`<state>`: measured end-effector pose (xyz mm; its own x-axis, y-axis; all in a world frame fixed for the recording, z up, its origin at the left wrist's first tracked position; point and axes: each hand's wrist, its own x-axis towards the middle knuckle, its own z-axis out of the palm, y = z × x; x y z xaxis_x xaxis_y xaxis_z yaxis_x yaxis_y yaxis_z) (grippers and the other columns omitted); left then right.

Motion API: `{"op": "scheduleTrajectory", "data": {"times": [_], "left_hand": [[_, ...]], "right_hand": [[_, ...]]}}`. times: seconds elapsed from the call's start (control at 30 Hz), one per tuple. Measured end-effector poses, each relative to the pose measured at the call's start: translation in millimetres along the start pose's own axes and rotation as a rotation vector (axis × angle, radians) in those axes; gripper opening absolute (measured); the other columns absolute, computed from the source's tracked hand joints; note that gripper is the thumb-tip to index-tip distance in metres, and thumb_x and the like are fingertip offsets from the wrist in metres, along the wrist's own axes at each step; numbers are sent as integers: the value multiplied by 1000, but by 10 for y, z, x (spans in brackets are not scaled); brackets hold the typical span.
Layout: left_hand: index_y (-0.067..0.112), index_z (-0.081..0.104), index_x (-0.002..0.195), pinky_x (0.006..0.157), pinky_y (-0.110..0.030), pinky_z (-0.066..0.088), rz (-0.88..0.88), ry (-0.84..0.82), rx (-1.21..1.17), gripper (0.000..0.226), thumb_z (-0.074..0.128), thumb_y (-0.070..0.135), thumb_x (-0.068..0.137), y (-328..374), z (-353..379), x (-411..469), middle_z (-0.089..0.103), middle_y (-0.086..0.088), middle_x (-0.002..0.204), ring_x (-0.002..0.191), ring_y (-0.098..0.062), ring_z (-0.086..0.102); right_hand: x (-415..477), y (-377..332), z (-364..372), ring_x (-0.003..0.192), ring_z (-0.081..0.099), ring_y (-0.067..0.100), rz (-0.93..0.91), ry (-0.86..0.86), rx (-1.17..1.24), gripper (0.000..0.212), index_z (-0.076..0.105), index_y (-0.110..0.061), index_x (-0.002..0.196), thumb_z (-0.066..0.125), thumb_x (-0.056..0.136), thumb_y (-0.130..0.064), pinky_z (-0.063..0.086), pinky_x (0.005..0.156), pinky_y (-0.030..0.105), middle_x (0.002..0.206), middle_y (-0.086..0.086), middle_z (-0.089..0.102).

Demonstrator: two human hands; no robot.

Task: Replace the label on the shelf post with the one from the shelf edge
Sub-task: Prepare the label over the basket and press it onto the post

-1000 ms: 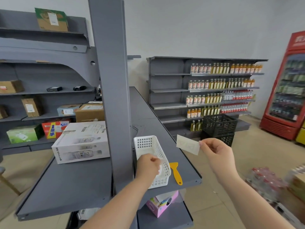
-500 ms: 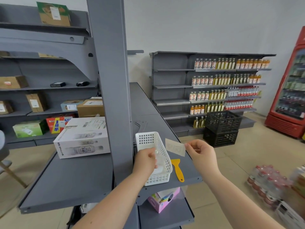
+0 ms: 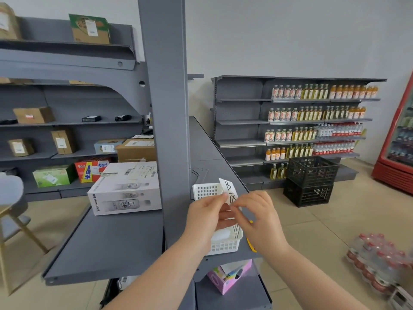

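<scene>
A white paper label (image 3: 229,191) with black handwriting stands upright between my hands, above a white plastic basket (image 3: 220,239). My left hand (image 3: 205,217) pinches its left edge with thumb and forefinger. My right hand (image 3: 257,217) pinches its lower right part. Both hands hover just right of the tall grey shelf post (image 3: 166,113), whose visible face is bare. The basket sits on the grey shelf (image 3: 225,166) and is partly hidden by my hands.
A yellow scraper (image 3: 250,243) lies on the shelf, mostly hidden by my right wrist. A white carton (image 3: 126,190) sits left of the post. A pink box (image 3: 228,277) is on the lower shelf. Black crates (image 3: 309,181), bottle shelves and a red cooler stand beyond.
My right hand brought the label left over the basket. My left hand rose from the basket and took hold of the label's edge; its written side now faces me.
</scene>
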<state>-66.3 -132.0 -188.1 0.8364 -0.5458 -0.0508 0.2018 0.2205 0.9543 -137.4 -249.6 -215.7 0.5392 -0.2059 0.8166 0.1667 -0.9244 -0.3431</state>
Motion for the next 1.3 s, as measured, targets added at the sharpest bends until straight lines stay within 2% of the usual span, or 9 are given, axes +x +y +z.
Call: {"op": "scheduleTrajectory", "data": {"times": [0.1, 0.2, 0.3, 0.4, 0.57, 0.9, 1.0, 1.13, 1.3], "left_hand": [[-2, 73, 91, 59, -33, 60, 28, 0, -26, 17, 63, 12, 90, 59, -110, -88, 73, -29, 91, 70, -27, 73], [0, 72, 94, 60, -37, 63, 79, 9, -6, 15, 62, 11, 91, 145, -214, -144, 75, -23, 88, 70, -30, 75], [3, 72, 97, 64, -36, 62, 121, -15, 20, 15, 60, 10, 92, 271, -314, -184, 78, -17, 87, 76, -33, 76], [8, 74, 91, 63, -35, 62, 162, -32, 46, 15, 59, 11, 93, 399, -408, -219, 79, -14, 86, 74, -32, 76], [7, 73, 94, 61, -34, 62, 212, -27, 81, 13, 61, 12, 92, 554, -528, -276, 79, -13, 84, 66, -26, 74], [14, 75, 88, 50, -27, 59, 310, 26, 168, 13, 62, 13, 91, 850, -678, -315, 79, -8, 78, 59, -19, 72], [18, 74, 85, 43, -23, 53, 407, 61, 260, 12, 64, 16, 90, 1099, -640, -301, 79, -2, 76, 53, -14, 68], [18, 75, 83, 36, -20, 43, 612, 157, 431, 16, 62, 24, 91, 1523, -551, -267, 78, 2, 74, 46, -12, 62], [14, 70, 88, 37, -16, 44, 782, 262, 588, 22, 54, 28, 95, 1884, -504, -204, 73, 1, 72, 42, -5, 62]], "right_hand": [[14, -76, 21, 90, 52, 13, -136, -9, -32, 14, 73, -14, 85, 63, 84, -24, 34, 88, 12, 86, -4, 67], [117, -163, -55, 92, 51, 12, -166, 25, 24, 13, 73, -16, 89, 65, 84, -25, 36, 88, 14, 89, -9, 65], [343, -270, -164, 96, 54, 13, 92, 74, 125, 19, 68, -25, 98, 63, 86, -11, 43, 86, 22, 93, -23, 60], [639, -354, -216, 91, 61, 15, 352, -39, 261, 22, 68, -31, 96, 61, 89, -12, 49, 78, 30, 90, -18, 67], [930, -556, -193, 75, 66, -3, 510, -176, 552, 8, 74, -21, 88, 68, 85, -25, 45, 68, 21, 84, -7, 76], [1195, -781, -67, 71, 63, 9, 340, -140, 433, 8, 73, -23, 73, 73, 81, -22, 52, 76, 37, 75, -2, 73], [1422, -923, -159, 65, 58, 7, 242, -89, 419, 11, 71, -22, 70, 72, 80, -18, 51, 72, 37, 72, -3, 71], [1841, -1108, -328, 73, 62, 24, 124, -31, 418, 10, 70, -20, 70, 73, 79, -18, 52, 74, 41, 75, 0, 72], [2214, -1293, -443, 65, 56, 7, 10, 19, 406, 9, 71, -17, 72, 72, 81, -16, 50, 69, 34, 72, -2, 70]]}}
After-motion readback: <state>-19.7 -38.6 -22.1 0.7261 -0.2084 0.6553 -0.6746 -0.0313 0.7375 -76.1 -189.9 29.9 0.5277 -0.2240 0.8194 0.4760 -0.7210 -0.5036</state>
